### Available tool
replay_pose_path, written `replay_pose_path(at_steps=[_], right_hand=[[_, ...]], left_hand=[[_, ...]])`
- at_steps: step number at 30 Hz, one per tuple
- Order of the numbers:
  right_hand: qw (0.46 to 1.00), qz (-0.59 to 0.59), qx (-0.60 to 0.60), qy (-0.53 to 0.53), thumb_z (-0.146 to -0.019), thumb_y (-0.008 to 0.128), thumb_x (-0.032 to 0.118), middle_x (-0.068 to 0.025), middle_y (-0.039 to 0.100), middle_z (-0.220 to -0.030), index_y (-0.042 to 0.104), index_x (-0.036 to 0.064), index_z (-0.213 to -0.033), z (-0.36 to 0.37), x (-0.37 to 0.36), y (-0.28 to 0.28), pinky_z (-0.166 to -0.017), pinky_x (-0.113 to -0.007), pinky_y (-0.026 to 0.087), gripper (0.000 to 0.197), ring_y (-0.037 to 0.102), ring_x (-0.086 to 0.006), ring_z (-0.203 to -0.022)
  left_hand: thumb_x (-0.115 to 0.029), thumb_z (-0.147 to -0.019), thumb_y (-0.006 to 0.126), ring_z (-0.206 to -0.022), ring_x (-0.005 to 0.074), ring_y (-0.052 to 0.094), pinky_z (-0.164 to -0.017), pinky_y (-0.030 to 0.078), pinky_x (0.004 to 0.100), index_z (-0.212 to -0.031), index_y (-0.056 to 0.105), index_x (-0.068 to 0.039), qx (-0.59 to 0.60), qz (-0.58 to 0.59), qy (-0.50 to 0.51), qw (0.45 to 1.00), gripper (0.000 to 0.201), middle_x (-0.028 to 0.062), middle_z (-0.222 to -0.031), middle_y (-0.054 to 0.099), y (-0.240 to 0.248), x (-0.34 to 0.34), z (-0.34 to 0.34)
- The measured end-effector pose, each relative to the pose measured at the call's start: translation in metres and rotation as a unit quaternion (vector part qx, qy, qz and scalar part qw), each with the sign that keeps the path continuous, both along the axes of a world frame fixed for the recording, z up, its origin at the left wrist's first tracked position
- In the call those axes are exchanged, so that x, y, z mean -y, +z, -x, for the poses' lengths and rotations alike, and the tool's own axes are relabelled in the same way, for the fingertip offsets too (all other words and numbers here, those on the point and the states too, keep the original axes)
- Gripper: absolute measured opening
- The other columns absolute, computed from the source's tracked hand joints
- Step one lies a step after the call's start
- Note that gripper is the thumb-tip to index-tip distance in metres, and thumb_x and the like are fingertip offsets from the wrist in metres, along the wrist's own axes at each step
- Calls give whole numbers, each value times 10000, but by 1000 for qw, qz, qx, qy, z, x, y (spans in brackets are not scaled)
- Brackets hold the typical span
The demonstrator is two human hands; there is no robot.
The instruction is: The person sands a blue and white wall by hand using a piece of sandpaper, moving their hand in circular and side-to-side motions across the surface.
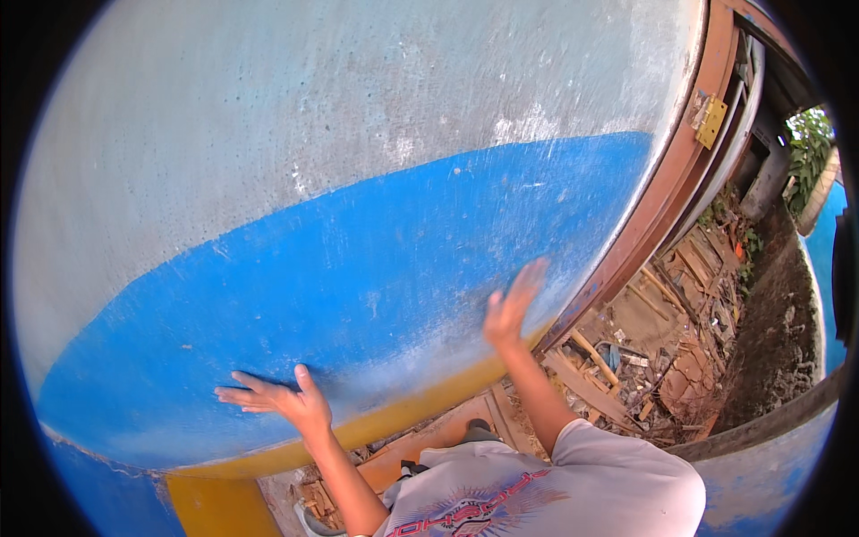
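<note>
One line of blocky red lettering [483,506] slants up to the right across the pale shirt [617,483] at the lower centre of the frame. It runs over a blue-and-red starburst print [474,528], its left end near the lower edge

Faces the wall [358,224], spread over most of the left and the middle of the view. Has the left hand [302,410] before the lower part of this wall, left of the middle; cannot tell if touching. Has the right hand [512,315] higher and more to the right, nearer to the door frame [669,201]. Shows this frame along the right edge, with the hinge [711,123] on the upper part. Shows rubble [689,376] beyond the frame, then the side wall [777,331] further right.
</note>
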State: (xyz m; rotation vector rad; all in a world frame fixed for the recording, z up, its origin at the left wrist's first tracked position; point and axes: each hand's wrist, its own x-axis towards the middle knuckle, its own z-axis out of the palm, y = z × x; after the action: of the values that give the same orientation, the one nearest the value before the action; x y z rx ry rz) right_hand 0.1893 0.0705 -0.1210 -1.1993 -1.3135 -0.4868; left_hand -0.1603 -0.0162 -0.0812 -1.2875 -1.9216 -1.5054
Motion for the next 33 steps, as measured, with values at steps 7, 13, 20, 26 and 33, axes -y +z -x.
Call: replay_pose_path(at_steps=[7, 13, 20, 26, 33], right_hand=[[982, -74, 165, 55, -989, 199, 549, -126, 24, -1615, 85, 74, -1543, 43, 0, 93, -1155, -546, -93, 738, -26, -398, -1469], [999, 38, -23, 18, -996, 203, 533, -131, -12, -1610, 80, 128, -1548, -2, 9, 27, -1176, -502, -75, 696, -54, -337, -1477], [970, 14, 232, 72, -979, 304, 539, -161, 15, -1611, 96, 114, -1552, 18, 28, 110, -1130, -586, -113, 743, -43, -373, -1478], [1000, 13, -18, 19, -1002, 279, 493, -140, 79, -1612, 189, 96, -1538, -31, 8, 58, -1129, -597, -97, 673, 2, -373, -1480], [979, -32, 195, 58, -1014, 353, 340, -154, 234, -1576, 325, 125, -1501, -16, 9, 115, -1147, -604, 7, 533, 137, -385, -1465]], left_hand=[[-724, -880, 411, -1453, 411, -160, -1076, -61, 682, -1550, 2, -100, -9, 1, 24, 1000, 1003, 218, -1578, -172, -5, 1, 0], [-743, -877, 383, -1454, 403, -162, -1083, -77, 668, -1551, 2, -103, -14, 5, 24, 1000, 1004, 212, -1580, -167, -4, 1, 1], [-697, -943, 179, -1468, 373, -128, -1103, -60, 650, -1549, 29, -86, 38, 13, 49, 998, 874, 173, -1593, -151, -4, 2, 0], [-689, -947, 193, -1469, 377, -111, -1104, -47, 658, -1551, 45, -90, 29, -11, 36, 999, 863, 169, -1596, -137, 5, 2, -7], [-639, -960, 278, -1465, 404, -4, -1122, 43, 644, -1533, 121, -49, 96, -75, -14, 993, 838, 225, -1585, -38, 31, 11, -41]])
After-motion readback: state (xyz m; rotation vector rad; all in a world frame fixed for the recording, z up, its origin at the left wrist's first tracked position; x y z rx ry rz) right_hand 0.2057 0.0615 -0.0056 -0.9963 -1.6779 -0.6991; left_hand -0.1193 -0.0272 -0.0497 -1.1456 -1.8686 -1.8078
